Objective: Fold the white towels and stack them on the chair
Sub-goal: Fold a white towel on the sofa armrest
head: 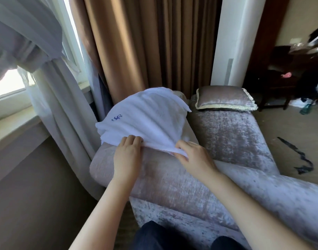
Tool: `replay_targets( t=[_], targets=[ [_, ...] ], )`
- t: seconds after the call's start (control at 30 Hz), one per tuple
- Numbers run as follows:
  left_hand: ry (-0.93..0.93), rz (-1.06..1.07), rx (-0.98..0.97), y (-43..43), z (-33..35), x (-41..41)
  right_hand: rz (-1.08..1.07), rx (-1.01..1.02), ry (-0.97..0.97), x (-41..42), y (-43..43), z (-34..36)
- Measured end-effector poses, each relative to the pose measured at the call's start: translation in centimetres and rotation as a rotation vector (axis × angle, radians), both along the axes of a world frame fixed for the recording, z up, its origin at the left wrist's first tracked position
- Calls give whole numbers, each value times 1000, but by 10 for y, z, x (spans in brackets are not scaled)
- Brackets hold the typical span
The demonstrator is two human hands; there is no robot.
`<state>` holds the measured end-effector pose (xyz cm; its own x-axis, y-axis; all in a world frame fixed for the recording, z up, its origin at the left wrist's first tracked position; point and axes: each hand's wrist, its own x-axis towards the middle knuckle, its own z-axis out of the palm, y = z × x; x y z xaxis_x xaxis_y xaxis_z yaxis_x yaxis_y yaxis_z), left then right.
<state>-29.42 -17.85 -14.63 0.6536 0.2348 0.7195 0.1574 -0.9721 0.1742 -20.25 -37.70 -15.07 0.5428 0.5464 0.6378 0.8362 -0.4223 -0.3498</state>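
Observation:
A white towel with a small blue mark lies bunched over the far left part of a grey velvet chair, against its armrest. My left hand pinches the towel's near edge on the left. My right hand grips the same edge further right, where the cloth is gathered under its fingers. Both hands rest on the chair's padded near rim. The towel hides whatever lies beneath it.
A grey cushion with a pale trim sits at the back of the chair seat. Brown curtains and sheer white ones hang behind and to the left. A dark strip lies on the floor to the right.

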Motion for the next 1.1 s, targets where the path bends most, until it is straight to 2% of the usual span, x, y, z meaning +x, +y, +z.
replay_targets(
  t=[0.13,0.2,0.27,0.33,0.47,0.77,0.97,1.03,1.1],
  targets=[
    [-8,43,10,7,6,-23,33,-132,48,-24,-16,8],
    [9,22,82,9,3,-33,18,-198,-30,-33,-26,9],
    [12,-11,169,3,-3,-41,-66,-255,-20,-36,-42,11],
    [-6,-74,201,-9,-9,-49,-195,-228,48,-38,-59,15],
    [-38,-157,249,-27,-4,-58,-293,-56,-38,-36,-82,20],
    [-121,-176,369,-37,26,-78,-476,-46,-88,-4,-110,8],
    [-94,-63,373,-9,34,-97,-644,-87,22,23,-114,13],
    [-67,-37,297,2,53,-100,-722,-98,88,36,-121,30],
    [-6,14,133,8,74,-99,-770,-69,141,44,-130,51]
  ],
)
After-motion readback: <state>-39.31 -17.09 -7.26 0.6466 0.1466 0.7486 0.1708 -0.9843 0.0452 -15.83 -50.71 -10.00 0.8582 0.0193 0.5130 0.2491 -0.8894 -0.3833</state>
